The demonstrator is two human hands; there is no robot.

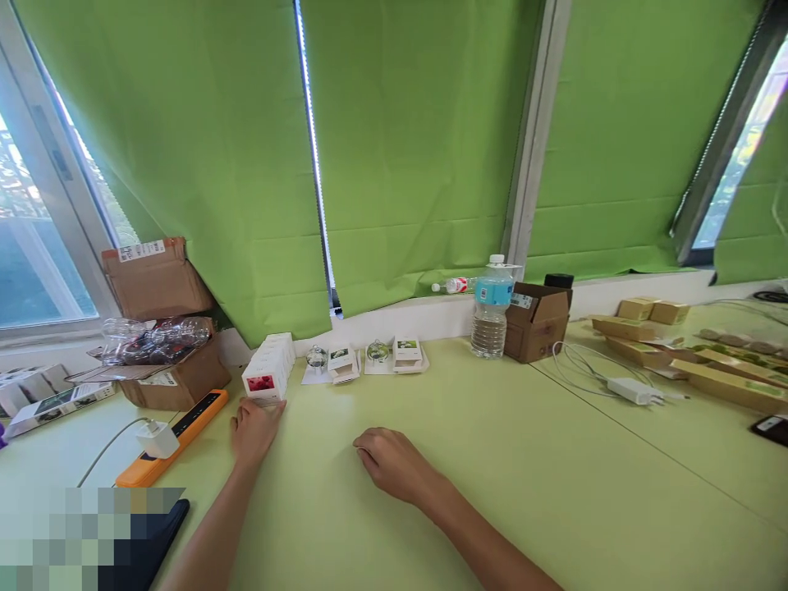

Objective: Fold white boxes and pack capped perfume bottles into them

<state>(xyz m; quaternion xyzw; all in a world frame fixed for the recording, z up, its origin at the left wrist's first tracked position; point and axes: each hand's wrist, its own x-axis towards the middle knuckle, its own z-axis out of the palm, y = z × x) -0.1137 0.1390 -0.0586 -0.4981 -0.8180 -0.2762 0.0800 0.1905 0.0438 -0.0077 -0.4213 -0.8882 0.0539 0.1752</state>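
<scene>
My left hand is at the near end of a row of small white boxes, its thumb and fingers spanning the lower edge of the front white box, which has a red picture on it. My right hand rests over the table with curled fingers, and nothing shows in it. Beyond the hands, two open white boxes with green pictures, one nearer and one further right, lie against the wall. Beside each is a round clear glass-like piece, the left one and the right one, on white card.
On the left are an orange power strip with a white charger and a brown carton of plastic-wrapped items. A large water bottle, an open carton, a white adapter and yellowish cardboard trays stand to the right.
</scene>
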